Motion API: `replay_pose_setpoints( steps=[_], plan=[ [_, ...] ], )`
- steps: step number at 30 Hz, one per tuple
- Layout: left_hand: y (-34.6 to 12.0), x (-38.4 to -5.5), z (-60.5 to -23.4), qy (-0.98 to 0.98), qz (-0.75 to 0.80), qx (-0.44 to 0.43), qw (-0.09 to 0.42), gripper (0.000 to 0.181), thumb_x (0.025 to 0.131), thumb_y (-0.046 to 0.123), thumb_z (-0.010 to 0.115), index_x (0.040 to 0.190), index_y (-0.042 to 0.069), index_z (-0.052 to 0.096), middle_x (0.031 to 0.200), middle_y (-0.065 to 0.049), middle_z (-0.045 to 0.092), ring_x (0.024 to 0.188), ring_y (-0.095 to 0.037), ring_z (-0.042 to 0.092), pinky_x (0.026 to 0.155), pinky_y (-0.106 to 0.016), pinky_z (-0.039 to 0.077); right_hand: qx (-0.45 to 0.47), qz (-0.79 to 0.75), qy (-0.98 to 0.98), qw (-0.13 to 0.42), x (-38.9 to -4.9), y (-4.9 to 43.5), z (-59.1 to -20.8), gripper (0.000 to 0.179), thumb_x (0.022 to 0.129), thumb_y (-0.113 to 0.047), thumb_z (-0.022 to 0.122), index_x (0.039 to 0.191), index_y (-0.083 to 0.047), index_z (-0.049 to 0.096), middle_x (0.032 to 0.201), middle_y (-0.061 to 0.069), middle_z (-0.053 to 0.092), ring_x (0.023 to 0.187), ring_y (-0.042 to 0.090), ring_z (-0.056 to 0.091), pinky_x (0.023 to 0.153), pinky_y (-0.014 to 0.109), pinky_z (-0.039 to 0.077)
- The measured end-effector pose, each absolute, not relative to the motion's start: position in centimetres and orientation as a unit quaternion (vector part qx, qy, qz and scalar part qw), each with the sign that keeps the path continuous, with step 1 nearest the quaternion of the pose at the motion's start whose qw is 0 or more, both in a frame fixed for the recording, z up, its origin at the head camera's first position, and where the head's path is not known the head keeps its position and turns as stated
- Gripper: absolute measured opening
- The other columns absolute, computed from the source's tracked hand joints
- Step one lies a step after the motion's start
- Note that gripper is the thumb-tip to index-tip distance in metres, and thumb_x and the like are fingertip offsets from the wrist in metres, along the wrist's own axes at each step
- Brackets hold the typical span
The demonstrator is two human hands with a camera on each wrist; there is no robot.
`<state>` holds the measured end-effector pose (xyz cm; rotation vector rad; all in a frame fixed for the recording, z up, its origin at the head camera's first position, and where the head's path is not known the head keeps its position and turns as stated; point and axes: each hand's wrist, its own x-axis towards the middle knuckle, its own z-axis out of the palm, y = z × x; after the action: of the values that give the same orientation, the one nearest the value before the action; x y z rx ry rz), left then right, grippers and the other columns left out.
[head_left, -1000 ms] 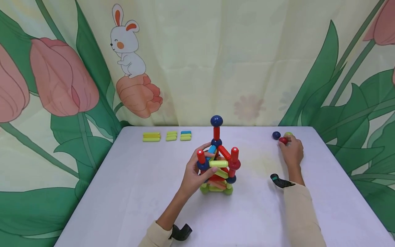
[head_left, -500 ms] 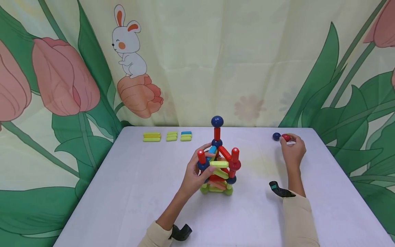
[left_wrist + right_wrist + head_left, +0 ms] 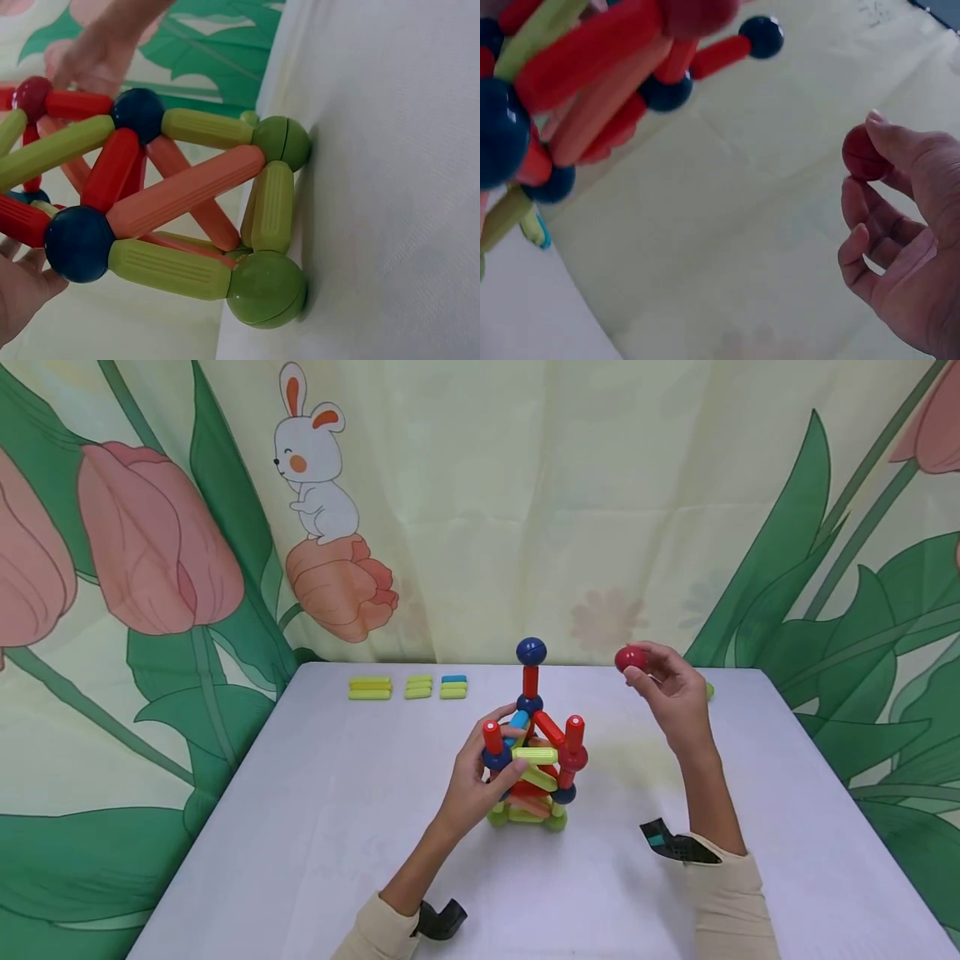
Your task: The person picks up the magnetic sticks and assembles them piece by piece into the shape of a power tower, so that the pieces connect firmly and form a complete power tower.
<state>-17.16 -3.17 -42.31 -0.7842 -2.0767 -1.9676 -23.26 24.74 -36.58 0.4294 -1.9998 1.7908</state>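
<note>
- From my station, the right hand [image 3: 671, 702] has risen from the surface [image 3: 337, 802] near its far-right corner and moved inward since half a second ago, carrying a red ball [image 3: 628, 660].
- Its thumb and index finger pinch that ball; the remaining fingers are loosely bent.
- I see the left hand [image 3: 468, 785] unchanged: thumb in front, fingers wrapped round the left side of the ball-and-rod structure [image 3: 536, 756].
- The structure stands upright around the middle of the surface, its green feet touching it, a blue ball [image 3: 531, 651] topping its tall red rod.
- A green ball [image 3: 709, 691] now peeks out beside the right wrist, by the far-right corner; the loose blue ball I saw there earlier is out of my sight.
- Three small groups of loose rods [image 3: 370, 696] lie along the far edge, toward the far-left corner, unmoved.
- The structure stands between the red ball and those rods.
- Behind the far edge I see a printed curtain [image 3: 480, 510].
</note>
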Motion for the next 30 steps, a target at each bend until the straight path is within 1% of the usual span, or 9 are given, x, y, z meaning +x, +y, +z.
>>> replay_pose_setpoints(
  steps=[3, 6, 11, 15, 20, 23, 25, 28, 30],
  plan=[
    [-3.1, -17.2, -42.3, -0.698, -0.660, -0.264, 0.089, 0.032, 0.094, 0.017, 0.064, 0.126, 0.015, 0.059, 0.151, 0.000, 0.041, 0.135, -0.024, 0.046, 0.092, -0.032, 0.054, 0.220, 0.666, -0.689, 0.180, -21.9, 23.3, -35.4, 0.039, 0.089, 0.004, 0.064, 0.127, 0.000, 0.059, 0.117, 0.001, 0.062, 0.100, 0.012, 0.062, 0.081, 0.016, 0.055],
    [-3.1, -17.2, -42.2, -0.699, -0.659, -0.263, 0.091, 0.033, 0.094, 0.018, 0.064, 0.126, 0.016, 0.058, 0.151, 0.001, 0.041, 0.135, -0.023, 0.047, 0.092, -0.032, 0.054, 0.279, 0.668, -0.670, 0.167, -20.9, 22.1, -34.6, 0.039, 0.087, 0.009, 0.064, 0.125, 0.004, 0.058, 0.116, 0.003, 0.063, 0.100, 0.014, 0.062, 0.082, 0.019, 0.056],
    [-3.1, -17.1, -42.2, -0.698, -0.661, -0.262, 0.089, 0.033, 0.094, 0.018, 0.065, 0.126, 0.018, 0.058, 0.151, 0.003, 0.041, 0.135, -0.021, 0.047, 0.093, -0.032, 0.054, 0.361, 0.645, -0.654, 0.159, -19.8, 20.8, -34.0, 0.038, 0.084, 0.007, 0.069, 0.120, 0.011, 0.058, 0.114, 0.006, 0.064, 0.100, 0.016, 0.063, 0.084, 0.021, 0.056],
    [-3.1, -17.0, -42.2, -0.695, -0.664, -0.262, 0.088, 0.033, 0.094, 0.017, 0.065, 0.126, 0.017, 0.057, 0.151, 0.001, 0.041, 0.134, -0.022, 0.047, 0.093, -0.032, 0.054, 0.402, 0.628, -0.650, 0.148, -19.6, 20.4, -34.1, 0.037, 0.084, 0.003, 0.072, 0.118, 0.011, 0.059, 0.113, 0.007, 0.064, 0.103, 0.018, 0.062, 0.084, 0.023, 0.056],
    [-3.0, -17.0, -42.1, -0.697, -0.664, -0.258, 0.082, 0.035, 0.093, 0.010, 0.064, 0.127, 0.013, 0.057, 0.151, -0.004, 0.041, 0.134, -0.025, 0.047, 0.093, -0.032, 0.054, 0.409, 0.613, -0.661, 0.140, -19.6, 20.4, -34.4, 0.042, 0.085, -0.004, 0.074, 0.120, 0.011, 0.057, 0.115, 0.005, 0.064, 0.104, 0.016, 0.062, 0.085, 0.023, 0.056],
    [-3.0, -17.1, -42.3, -0.697, -0.664, -0.260, 0.075, 0.036, 0.093, 0.006, 0.062, 0.128, 0.008, 0.056, 0.152, -0.009, 0.038, 0.135, -0.028, 0.046, 0.094, -0.031, 0.054, 0.393, 0.589, -0.694, 0.133, -19.3, 20.7, -34.8, 0.052, 0.082, -0.003, 0.077, 0.126, 0.009, 0.053, 0.119, 0.002, 0.062, 0.104, 0.013, 0.061, 0.084, 0.020, 0.055],
    [-3.1, -17.2, -42.3, -0.696, -0.663, -0.264, 0.073, 0.036, 0.093, 0.004, 0.061, 0.128, 0.005, 0.055, 0.153, -0.013, 0.036, 0.136, -0.031, 0.044, 0.094, -0.031, 0.053, 0.380, 0.555, -0.730, 0.122, -19.2, 20.8, -35.1, 0.060, 0.078, -0.004, 0.080, 0.130, 0.005, 0.051, 0.120, 0.000, 0.061, 0.102, 0.010, 0.060, 0.080, 0.019, 0.053],
    [-3.2, -17.2, -42.4, -0.704, -0.651, -0.267, 0.090, 0.035, 0.092, 0.006, 0.061, 0.127, 0.004, 0.056, 0.149, -0.016, 0.037, 0.135, -0.031, 0.043, 0.095, -0.031, 0.053, 0.363, 0.483, -0.791, 0.102, -19.0, 21.0, -35.8, 0.068, 0.073, -0.009, 0.085, 0.132, -0.005, 0.050, 0.116, 0.000, 0.061, 0.095, 0.008, 0.056, 0.073, 0.021, 0.051],
    [-3.1, -17.1, -42.4, -0.718, -0.634, -0.263, 0.119, 0.035, 0.091, 0.009, 0.064, 0.125, 0.006, 0.059, 0.141, -0.014, 0.043, 0.132, -0.027, 0.043, 0.094, -0.031, 0.053, 0.352, 0.449, -0.817, 0.087, -18.9, 21.1, -36.1, 0.069, 0.073, -0.013, 0.086, 0.131, -0.008, 0.050, 0.111, 0.001, 0.063, 0.091, 0.009, 0.056, 0.071, 0.023, 0.051]
  ],
)
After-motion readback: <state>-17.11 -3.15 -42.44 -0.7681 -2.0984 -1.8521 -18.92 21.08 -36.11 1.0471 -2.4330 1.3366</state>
